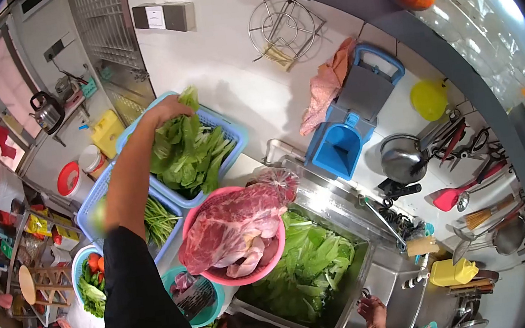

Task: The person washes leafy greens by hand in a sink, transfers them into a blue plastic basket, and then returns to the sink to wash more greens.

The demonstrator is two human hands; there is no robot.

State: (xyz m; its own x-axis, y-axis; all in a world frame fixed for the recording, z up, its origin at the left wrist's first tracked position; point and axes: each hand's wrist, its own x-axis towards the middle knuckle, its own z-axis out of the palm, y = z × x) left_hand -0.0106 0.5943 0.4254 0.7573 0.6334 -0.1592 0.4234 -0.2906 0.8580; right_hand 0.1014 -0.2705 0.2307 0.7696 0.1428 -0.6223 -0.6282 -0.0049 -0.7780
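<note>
My left hand point(170, 108) reaches to the back left and is closed around a bunch of leafy greens point(188, 99), above the blue basket point(236, 137) of green leaves. Low on the right, my right hand point(372, 311) hangs at the divider between the two sink basins, fingers loosely apart, with nothing visible in them. Large green leaves point(311, 266) fill the left sink basin point(352, 307). Between basket and sink, a pink bowl point(280, 250) holds a big piece of raw red meat point(230, 223) and a pale piece of poultry point(244, 258).
Beside my left forearm is a second blue basket point(94, 207) with thin green stalks point(160, 220). A teal basin point(217, 301) sits below the pink bowl. The faucet point(422, 265) stands behind the right basin point(389, 289). Pans and utensils point(406, 156) hang on the right wall.
</note>
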